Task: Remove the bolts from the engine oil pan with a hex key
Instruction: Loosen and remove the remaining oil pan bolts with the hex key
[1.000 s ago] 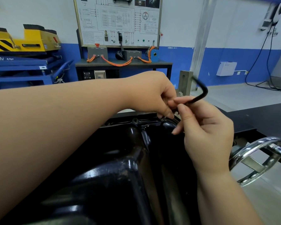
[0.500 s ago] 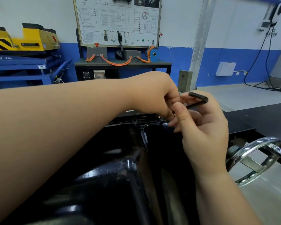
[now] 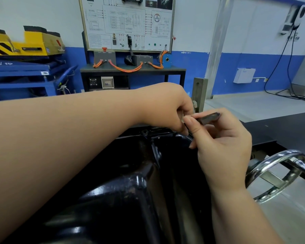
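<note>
A black oil pan (image 3: 127,194) fills the foreground from 6 o'clock, its glossy wall rising to the far rim, where both hands meet at about 1 o'clock of centre. The right hand (image 3: 224,152) pinches the short arm of a hex key (image 3: 209,118) between thumb and forefinger. The left hand (image 3: 165,106), reaching across from 9 o'clock, curls its fingertips round the key's long leg where it drops toward the rim. The two hands touch at the key, and the bolt under it is hidden by fingers.

Judging from this hold, the step is unscrewing a rim bolt. It goes best with the tip pushed fully into the socket and the leg kept square to the flange. The left fingers should only steady the leg while the right hand swings the arm anticlockwise in short arcs. A tilted key could round the socket. Once the bolt is loose, it should be caught before it drops behind the pan.

In view are two hands, one hex key and one oil pan. One small round boss (image 3: 144,132) sits on the rim at 11 o'clock of the hands, and whether it is a bolt or a bare hole cannot be told. One chrome handwheel (image 3: 289,153) sits at 4 o'clock beside the dark bench (image 3: 280,127). Beyond are one wiring board (image 3: 127,20) at 12 o'clock and one yellow lift (image 3: 33,43) at 10.
</note>
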Tool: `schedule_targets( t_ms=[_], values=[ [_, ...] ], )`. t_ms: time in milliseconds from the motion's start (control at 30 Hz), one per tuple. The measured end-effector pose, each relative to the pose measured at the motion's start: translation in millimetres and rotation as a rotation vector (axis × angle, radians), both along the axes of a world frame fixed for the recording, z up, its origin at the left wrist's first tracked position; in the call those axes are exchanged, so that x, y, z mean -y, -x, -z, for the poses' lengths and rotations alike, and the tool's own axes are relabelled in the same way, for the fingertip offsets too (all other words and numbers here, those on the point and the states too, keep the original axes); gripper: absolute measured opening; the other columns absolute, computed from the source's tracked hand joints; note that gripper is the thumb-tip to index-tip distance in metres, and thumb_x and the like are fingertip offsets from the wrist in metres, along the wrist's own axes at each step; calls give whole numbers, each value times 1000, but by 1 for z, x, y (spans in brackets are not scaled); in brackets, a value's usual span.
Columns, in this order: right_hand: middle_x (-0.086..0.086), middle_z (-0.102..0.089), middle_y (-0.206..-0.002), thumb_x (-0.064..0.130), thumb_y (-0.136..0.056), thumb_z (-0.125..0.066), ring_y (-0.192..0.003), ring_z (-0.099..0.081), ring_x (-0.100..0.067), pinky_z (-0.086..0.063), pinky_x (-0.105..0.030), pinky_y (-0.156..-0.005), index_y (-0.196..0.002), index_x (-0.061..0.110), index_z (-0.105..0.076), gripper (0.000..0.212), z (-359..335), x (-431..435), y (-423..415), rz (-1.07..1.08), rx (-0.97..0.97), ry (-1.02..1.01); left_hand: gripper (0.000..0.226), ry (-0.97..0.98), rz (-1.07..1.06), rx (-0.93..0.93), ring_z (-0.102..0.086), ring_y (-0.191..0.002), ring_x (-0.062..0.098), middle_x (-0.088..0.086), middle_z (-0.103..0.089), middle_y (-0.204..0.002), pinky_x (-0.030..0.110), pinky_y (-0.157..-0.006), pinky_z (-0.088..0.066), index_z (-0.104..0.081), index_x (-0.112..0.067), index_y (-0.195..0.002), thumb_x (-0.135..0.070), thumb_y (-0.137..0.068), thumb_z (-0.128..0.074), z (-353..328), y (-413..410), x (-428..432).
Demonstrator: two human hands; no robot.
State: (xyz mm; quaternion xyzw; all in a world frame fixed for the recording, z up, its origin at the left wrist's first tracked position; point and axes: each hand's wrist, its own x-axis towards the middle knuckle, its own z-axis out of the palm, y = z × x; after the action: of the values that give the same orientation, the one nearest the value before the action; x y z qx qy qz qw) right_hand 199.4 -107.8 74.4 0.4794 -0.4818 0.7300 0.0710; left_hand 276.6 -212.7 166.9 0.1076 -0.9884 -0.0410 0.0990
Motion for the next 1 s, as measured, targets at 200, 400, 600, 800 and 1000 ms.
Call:
schedule_targets(
  t_ms=[200, 400, 600, 800, 1000],
  values=[
    [-4, -63, -71, 18, -80, -67, -46, -55, -10, -46, -20, -51, -78, 24, -60, 9, -2, 1, -4, -111, 68, -17, 32, 57, -8, -4, -44, -50, -2, -8, -44, -49, 12, -47, -32, -47, -28, -53, -21, -76, -68, 1, 3, 2],
    [-2, -66, -102, 2, -91, -46, -56, -60, -17, -44, -14, -56, -109, 13, -58, 25, -1, -1, -8, -253, 3, -10, 40, 48, -29, -26, -43, -44, -4, -7, -39, -41, 9, -46, -33, -40, -24, -49, -23, -75, -71, -2, 2, 3],
    [7, -70, -97, -1, -92, -42, -56, -62, -18, -45, -14, -60, -107, 17, -62, 31, 1, 1, -5, -181, -25, 6, 38, 93, -53, 3, -39, -47, 8, -5, -41, -51, 12, -48, -33, -44, -21, -53, -34, -76, -72, -1, 3, 4],
    [13, -69, -104, 6, -90, -50, -63, -67, -14, -46, -17, -62, -110, 34, -60, 36, 1, 2, -6, -164, -59, -2, 33, 32, -66, -17, -41, -43, 2, -5, -39, -44, 14, -42, -30, -47, -21, -50, -19, -73, -70, -1, 2, 2],
    [10, -74, -87, 11, -87, -59, -50, -62, -12, -50, -22, -60, -93, 31, -70, 24, 3, 3, -3, -129, -5, 9, 32, -62, -43, 26, -49, -49, -3, -10, -53, -50, 8, -49, -36, -52, -30, -50, -21, -76, -70, -1, 0, 2]
  ],
)
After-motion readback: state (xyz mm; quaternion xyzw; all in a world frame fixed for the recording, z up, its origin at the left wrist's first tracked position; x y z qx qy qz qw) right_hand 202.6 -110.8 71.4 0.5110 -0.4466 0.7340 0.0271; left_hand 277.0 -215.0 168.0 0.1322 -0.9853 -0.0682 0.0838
